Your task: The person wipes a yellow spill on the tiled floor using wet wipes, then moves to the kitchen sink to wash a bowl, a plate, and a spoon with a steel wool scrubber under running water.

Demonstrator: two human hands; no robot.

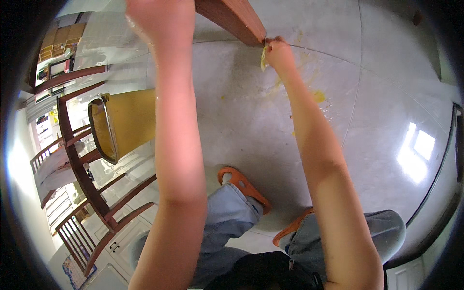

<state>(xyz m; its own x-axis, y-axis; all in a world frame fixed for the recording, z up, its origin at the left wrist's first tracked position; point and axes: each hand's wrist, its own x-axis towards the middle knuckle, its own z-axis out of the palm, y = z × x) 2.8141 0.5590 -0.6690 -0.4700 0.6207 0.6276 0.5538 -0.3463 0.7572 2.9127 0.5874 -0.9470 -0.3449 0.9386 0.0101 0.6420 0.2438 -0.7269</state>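
My right hand (pixel 280 54) is closed around a crumpled, yellow-stained wipe (pixel 264 59), perhaps a tissue or thin cloth. It is low over the floor, right at the foot of a reddish-brown wooden furniture leg (pixel 239 21). My left hand (pixel 161 18) is blurred and cut off by the top edge of the view, to the left of that leg. Its fingers are hidden, so what it touches cannot be made out. Yellow smears and a wet yellow blob (pixel 319 96) mark the grey tiled floor (pixel 239 119) beside my right forearm.
A yellowish bin (pixel 132 121) with a metal rim stands left, partly behind my left forearm. Beyond it are wooden chairs (pixel 78 156). My orange clogs (pixel 244 188) rest on the floor below. A dark-edged white panel (pixel 440 181) borders the right side.
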